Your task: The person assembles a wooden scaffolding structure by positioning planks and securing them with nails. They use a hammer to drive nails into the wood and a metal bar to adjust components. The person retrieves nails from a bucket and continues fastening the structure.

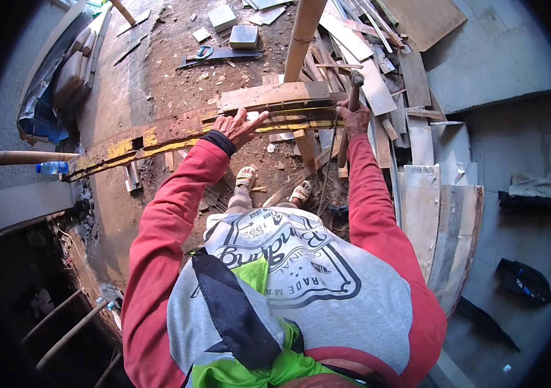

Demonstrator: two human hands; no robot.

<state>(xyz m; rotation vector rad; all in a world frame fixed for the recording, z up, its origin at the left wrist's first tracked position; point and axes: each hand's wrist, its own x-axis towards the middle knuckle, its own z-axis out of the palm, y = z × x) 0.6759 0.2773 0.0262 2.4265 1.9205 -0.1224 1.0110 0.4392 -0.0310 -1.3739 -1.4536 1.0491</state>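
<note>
A long, worn beam [159, 139] with flaking yellow paint crosses in front of me. My left hand [240, 128] rests on it, fingers apart and stretched toward the right. My right hand [353, 119] is closed round the handle of a hammer [356, 79], its head pointing up and away from me. This hand is beside the right end of a flat wooden board [275, 97] set along the beam's far side. Between my hands runs a thin yellowish strip [301, 110]; its kind is unclear. A thin dark cord [331, 155] hangs near my right hand.
A handsaw [220, 58] and a grey block [244, 37] lie on the dirt ahead. An upright bamboo pole [303, 42] stands beyond the board. Scrap planks [379, 84] are piled to the right. A plastic bottle [52, 168] lies at the beam's left end, above a dark pit [23, 278].
</note>
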